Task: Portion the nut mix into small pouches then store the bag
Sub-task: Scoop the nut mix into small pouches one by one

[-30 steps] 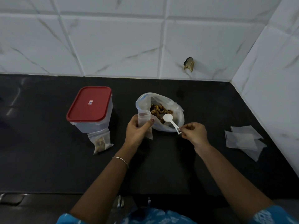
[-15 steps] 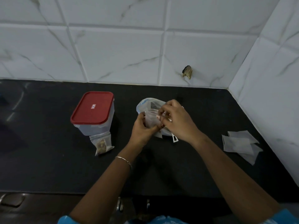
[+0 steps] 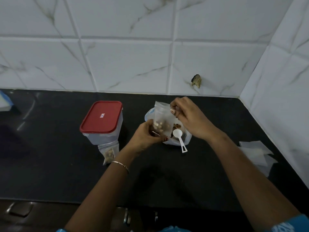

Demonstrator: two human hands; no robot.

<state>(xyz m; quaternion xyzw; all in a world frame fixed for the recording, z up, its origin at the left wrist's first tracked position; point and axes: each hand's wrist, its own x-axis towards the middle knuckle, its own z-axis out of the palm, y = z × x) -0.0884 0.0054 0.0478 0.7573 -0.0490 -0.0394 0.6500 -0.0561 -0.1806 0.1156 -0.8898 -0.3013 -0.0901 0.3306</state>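
A small clear pouch [image 3: 161, 117] with nuts in its bottom is held upright over the open nut mix bag [image 3: 187, 139]. My left hand [image 3: 145, 135] grips the pouch's lower part. My right hand [image 3: 189, 118] pinches the pouch's top right corner. A white plastic spoon [image 3: 179, 138] lies with its bowl in the bag and its handle sticking out toward me. A filled pouch [image 3: 109, 152] leans against the front of the red-lidded container [image 3: 102, 122].
Several empty pouches [image 3: 254, 152] lie at the right near the side wall. The black counter [image 3: 50, 164] runs to tiled walls at the back and right. A blue and white object [image 3: 5, 103] sits at the far left edge.
My right hand let go of the spoon, which now rests in the bag, and moved to the pouch's top. The pouch has risen and now shows nuts inside.
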